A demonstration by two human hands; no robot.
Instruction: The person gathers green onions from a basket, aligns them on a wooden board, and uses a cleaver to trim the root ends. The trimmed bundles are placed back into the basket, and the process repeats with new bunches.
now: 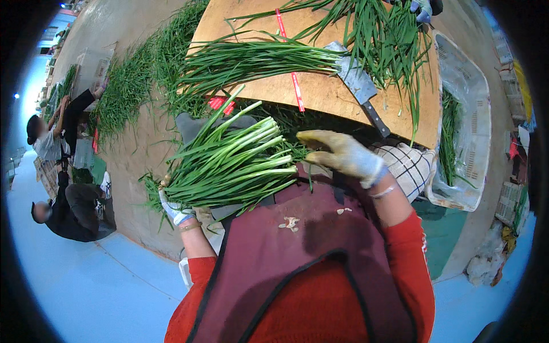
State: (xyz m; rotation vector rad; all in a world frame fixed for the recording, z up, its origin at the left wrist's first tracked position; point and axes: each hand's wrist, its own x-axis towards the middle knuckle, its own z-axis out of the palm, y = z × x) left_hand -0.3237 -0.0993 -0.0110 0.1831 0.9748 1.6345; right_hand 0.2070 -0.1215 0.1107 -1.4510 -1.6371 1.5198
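A thick bunch of garlic chives (231,167) lies across my lap, its pale cut ends facing right. My left hand (173,206), in a white-and-yellow work glove, grips the leafy end from below; the leaves hide most of its fingers. To the right of the pale ends, my gloved right hand (343,154) is held with thumb and fingers apart and nothing between them. On the wooden table (403,124) ahead, a second bunch of chives (257,60) rests over a red tie strip (297,92). A cleaver (358,81) lies beside its stem ends, black handle towards me.
Loose chives (377,38) cover the table's far right, where another person's gloved hand (422,9) shows. At right stands a white plastic crate (476,128) lined with clear film, with chives inside. Chive leaves (133,81) are heaped on the floor at left. Two people (81,210) sit farther left.
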